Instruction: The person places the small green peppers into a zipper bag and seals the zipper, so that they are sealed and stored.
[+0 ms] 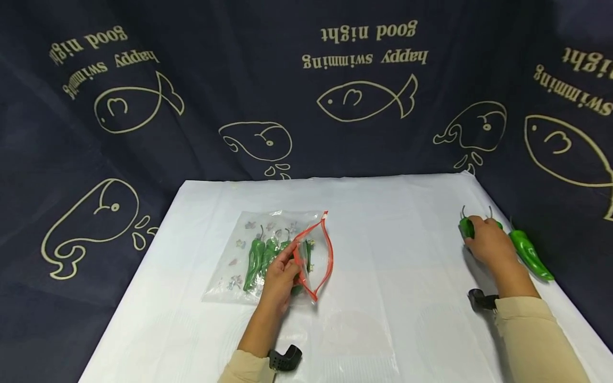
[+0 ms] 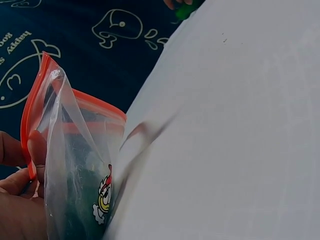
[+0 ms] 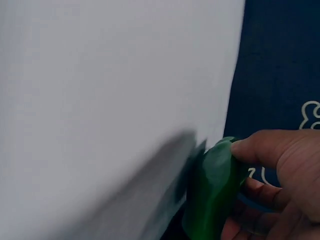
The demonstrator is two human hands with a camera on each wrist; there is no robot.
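A clear zip bag [image 1: 222,276] with a red zip edge lies on the table, its mouth spread toward the right. Several green peppers [image 1: 255,260] are inside it. My left hand [image 1: 280,279] pinches the near side of the red edge [image 2: 31,110], thumb and fingers on either side of the plastic. Over at the table's right side, my right hand [image 1: 493,247] grips a green pepper [image 3: 212,190] between thumb and fingers. Another pepper [image 1: 499,225] is mostly hidden behind that hand. A third pepper [image 1: 529,255] lies just right of the hand.
The white-covered table [image 1: 383,223] stretches between the bag and the loose peppers. A dark blue curtain [image 1: 268,64] with fish and whale drawings hangs behind and beside it. Each wrist carries a black camera mount [image 1: 286,358].
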